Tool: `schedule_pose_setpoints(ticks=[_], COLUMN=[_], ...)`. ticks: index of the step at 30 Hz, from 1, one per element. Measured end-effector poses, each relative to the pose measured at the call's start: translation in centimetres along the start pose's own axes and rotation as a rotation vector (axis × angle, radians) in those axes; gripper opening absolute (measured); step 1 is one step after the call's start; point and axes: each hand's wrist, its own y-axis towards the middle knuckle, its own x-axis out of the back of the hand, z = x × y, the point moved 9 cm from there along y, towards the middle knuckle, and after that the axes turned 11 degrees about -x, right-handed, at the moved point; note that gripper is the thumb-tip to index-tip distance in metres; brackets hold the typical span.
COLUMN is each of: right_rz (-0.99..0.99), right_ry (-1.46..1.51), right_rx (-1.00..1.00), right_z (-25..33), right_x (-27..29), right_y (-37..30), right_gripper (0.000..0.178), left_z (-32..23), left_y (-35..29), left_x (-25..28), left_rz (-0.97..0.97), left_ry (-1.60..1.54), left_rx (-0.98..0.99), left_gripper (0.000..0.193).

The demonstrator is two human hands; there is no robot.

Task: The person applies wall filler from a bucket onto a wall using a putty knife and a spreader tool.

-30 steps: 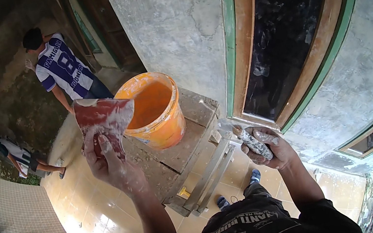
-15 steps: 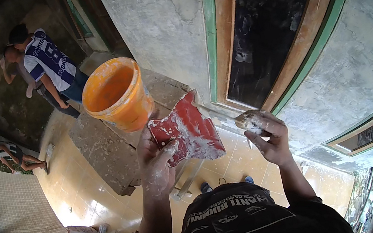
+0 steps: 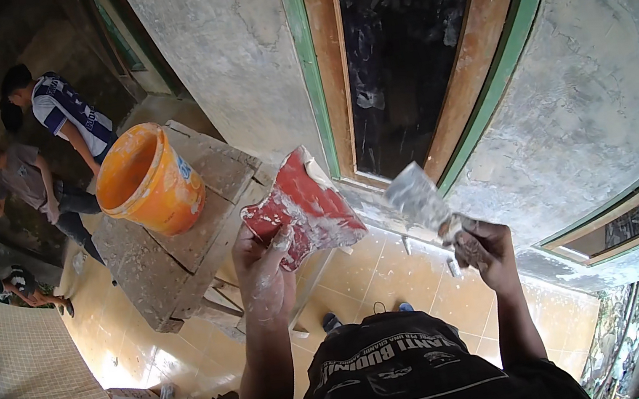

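My left hand (image 3: 266,275) is closed on a bent red sheet (image 3: 314,216), its thumb pressed over the near edge. White putty is smeared across the sheet. In my right hand (image 3: 485,249) is a putty knife (image 3: 416,196), gripped by its handle, with the flat, whitish-stained blade pointing up toward the window frame. A gap separates the blade from the red sheet. To the left of the sheet, an orange bucket (image 3: 180,196) streaked with white stands on a rough wooden platform (image 3: 152,290); neither hand touches it.
Ahead rises a grey plastered wall (image 3: 231,35) with a dark window (image 3: 415,37) in a wood and green frame. Two people (image 3: 70,115) stand beyond the bucket; another person (image 3: 25,284) bends down at far left. Tan tiles (image 3: 400,271) cover the floor.
The putty knife's blade has swung into sight, and my right hand sits slightly lower. The view has shifted, putting bucket and window further left. One person beyond the bucket has turned.
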Motion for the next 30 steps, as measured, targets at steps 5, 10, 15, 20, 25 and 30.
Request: schedule_pose_setpoints(ticks=[5, 10, 15, 20, 25, 30], right_rz=[0.147, 0.152, 0.174, 0.114, -0.081, -0.16], right_ry=[-0.011, -0.047, -0.006, 0.039, -0.482, -0.948], right_rx=[-0.196, -0.279, -0.298, -0.228, 0.159, 0.369], right_z=[-0.8, -0.2, -0.6, -2.5, -3.0, -6.3], right_x=[0.9, 4.8, 8.3, 10.0, 9.5, 10.5], right_y=[-0.2, 1.0, 1.2, 1.6, 2.3, 3.0], right_gripper=[0.02, 0.023, 0.02, 0.016, 0.022, 0.026], left_z=[3.9, 3.9, 5.5, 12.3, 17.7, 22.0], left_y=[-1.7, -3.2, -4.2, -5.2, -6.5, -7.7], left_x=[-4.3, -9.3, -11.1, -5.6, -5.9, -3.0], left_rz=[0.084, 0.341, 0.59, 0.125, -0.011, -0.043], left_ry=[0.037, 0.587, 0.874, 0.4, -0.009, -0.116], left_rx=[-0.1, -0.227, -0.278, 0.153, 0.377, 0.481], left_gripper=[0.025, 0.027, 0.043, 0.022, 0.024, 0.026])
